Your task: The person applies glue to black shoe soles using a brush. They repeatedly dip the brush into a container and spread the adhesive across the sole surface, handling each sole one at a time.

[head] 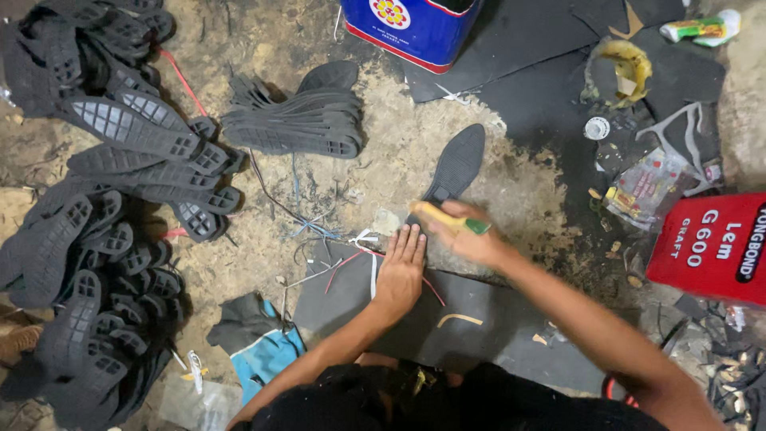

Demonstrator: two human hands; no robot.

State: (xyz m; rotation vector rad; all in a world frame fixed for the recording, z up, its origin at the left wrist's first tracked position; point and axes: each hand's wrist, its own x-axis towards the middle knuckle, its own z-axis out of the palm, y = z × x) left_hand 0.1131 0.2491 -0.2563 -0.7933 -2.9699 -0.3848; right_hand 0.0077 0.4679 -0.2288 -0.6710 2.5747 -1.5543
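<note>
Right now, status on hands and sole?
Left hand flat on dark mat, beside black sole. Right hand grips yellow-handled tool over sole's heel. Nothing blocking.

The right hand (471, 239) is motion-blurred and covers the heel of the black sole (455, 168); the yellow brush (448, 217) in it shows blurred (bristles unreadable), and the red can (714, 247) is cut off by the right edge

dim, warm overhead light; soft shadows, dark corners, motion blur around the right hand (467, 235).
</note>
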